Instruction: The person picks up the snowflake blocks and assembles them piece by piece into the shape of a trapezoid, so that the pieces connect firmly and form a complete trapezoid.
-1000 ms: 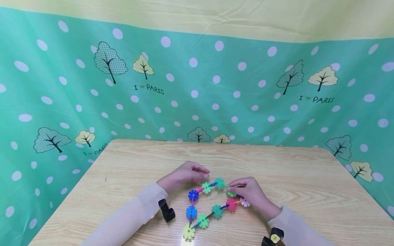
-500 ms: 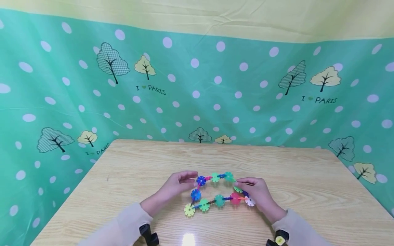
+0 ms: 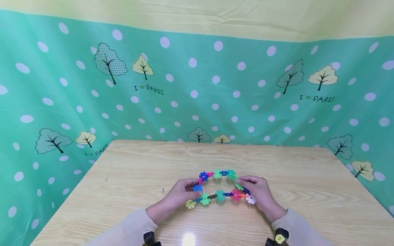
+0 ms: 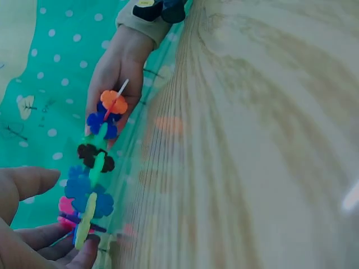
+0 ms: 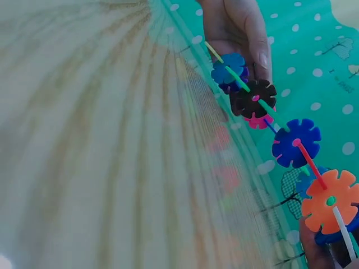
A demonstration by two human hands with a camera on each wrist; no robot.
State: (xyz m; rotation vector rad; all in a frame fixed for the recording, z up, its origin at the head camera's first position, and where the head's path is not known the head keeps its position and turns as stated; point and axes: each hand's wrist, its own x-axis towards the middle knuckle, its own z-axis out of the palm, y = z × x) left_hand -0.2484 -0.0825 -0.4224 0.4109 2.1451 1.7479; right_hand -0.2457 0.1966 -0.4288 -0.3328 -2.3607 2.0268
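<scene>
Slotted plastic snowflake discs in many colours are joined edge to edge in a closed ring (image 3: 220, 195). At its left end, my left hand (image 3: 178, 196) holds the ring by a light blue disc (image 3: 197, 188), thumb in front. A yellow disc (image 4: 85, 221) lies by the left fingertips in the left wrist view. My right hand (image 3: 261, 193) pinches a green disc (image 3: 239, 186) on the right side. Just below those fingers are a white disc (image 3: 250, 199) and an orange disc (image 5: 331, 202). The right palm hides part of the ring's right end.
The ring is over a wood-grain table (image 3: 138, 160), which reflects a bright light spot (image 3: 188, 239) near the front. A green dotted curtain (image 3: 197, 102) with printed trees hangs behind the table. Black wrist cameras (image 3: 278, 235) sit on both sleeves.
My left hand has come from behind the ring round to its left end and now grips it. The yellow front corner has moved away from me, making the ring narrower. The right hand keeps its pinch.
</scene>
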